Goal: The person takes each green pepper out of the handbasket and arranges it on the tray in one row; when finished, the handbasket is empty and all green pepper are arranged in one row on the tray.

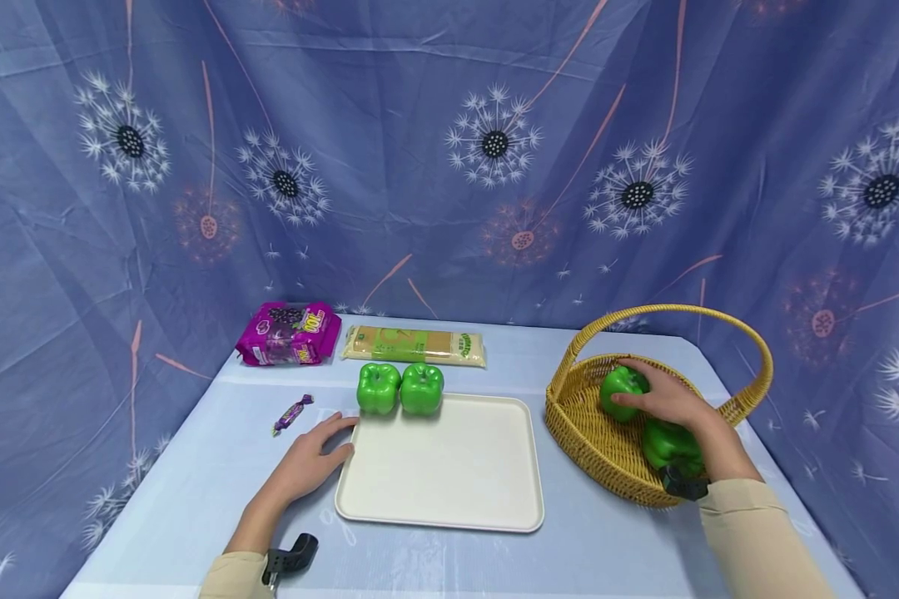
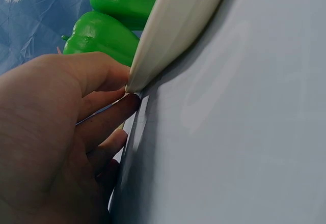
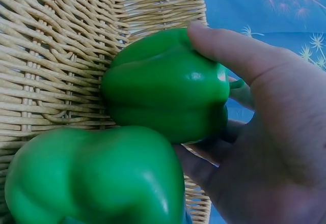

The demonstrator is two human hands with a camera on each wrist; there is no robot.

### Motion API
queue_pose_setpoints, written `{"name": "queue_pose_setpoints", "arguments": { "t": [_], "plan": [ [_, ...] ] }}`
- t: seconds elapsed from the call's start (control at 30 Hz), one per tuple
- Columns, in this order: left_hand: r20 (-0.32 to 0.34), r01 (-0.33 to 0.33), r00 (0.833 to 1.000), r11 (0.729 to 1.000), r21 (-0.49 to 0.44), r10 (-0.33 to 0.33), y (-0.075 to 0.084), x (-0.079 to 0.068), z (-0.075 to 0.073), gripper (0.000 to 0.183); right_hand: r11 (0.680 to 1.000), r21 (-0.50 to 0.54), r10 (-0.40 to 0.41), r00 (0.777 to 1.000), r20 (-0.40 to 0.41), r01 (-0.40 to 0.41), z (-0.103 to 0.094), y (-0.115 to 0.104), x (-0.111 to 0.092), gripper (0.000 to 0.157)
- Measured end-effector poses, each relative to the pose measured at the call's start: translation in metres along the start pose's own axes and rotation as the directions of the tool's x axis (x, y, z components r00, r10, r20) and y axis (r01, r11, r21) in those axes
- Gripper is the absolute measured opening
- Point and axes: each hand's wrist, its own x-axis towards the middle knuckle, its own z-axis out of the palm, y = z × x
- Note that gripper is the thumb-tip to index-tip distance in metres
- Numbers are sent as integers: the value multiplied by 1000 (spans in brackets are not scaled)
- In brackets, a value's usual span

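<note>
Touching the tray's [image 1: 449, 470] left rim, left hand [image 1: 307, 462] has relaxed fingers. Nearer pepper [image 1: 670, 447] in basket [image 1: 580, 443] is partly hidden by right wrist. Small wrapped candy [image 1: 293, 414], print illegible. Right hand's [image 1: 668, 396] fingers grip farther green pepper [image 1: 618, 399], also in basket. Two green peppers [image 1: 378, 388] at tray's far left corner. Long packet [image 1: 415, 345], lettering too small; purple pack [image 1: 290, 334] seems to read "100".

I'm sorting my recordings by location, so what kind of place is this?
Likely a staged recording booth rather than a working kitchen: a dandelion-print curtain hangs behind and along both sides of the table, and the black wrist-worn devices look like small cameras.
</note>
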Motion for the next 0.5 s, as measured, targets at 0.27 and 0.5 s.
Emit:
{"name": "queue_pose_setpoints", "arguments": {
  "t": [0.27, 0.5],
  "plan": [
    [0, 1, 1000, 1000, -1, -1, 0, 0, 0, 44, 1000, 18, -10, 1000, -11, 10, 0, -2, 1, 85],
    [-10, 4, 1000, 1000, -7, -4, 0, 0, 0, 44, 999, 8, -49, 999, -16, 49, -2, -7, 0, 88]
  ]
}}
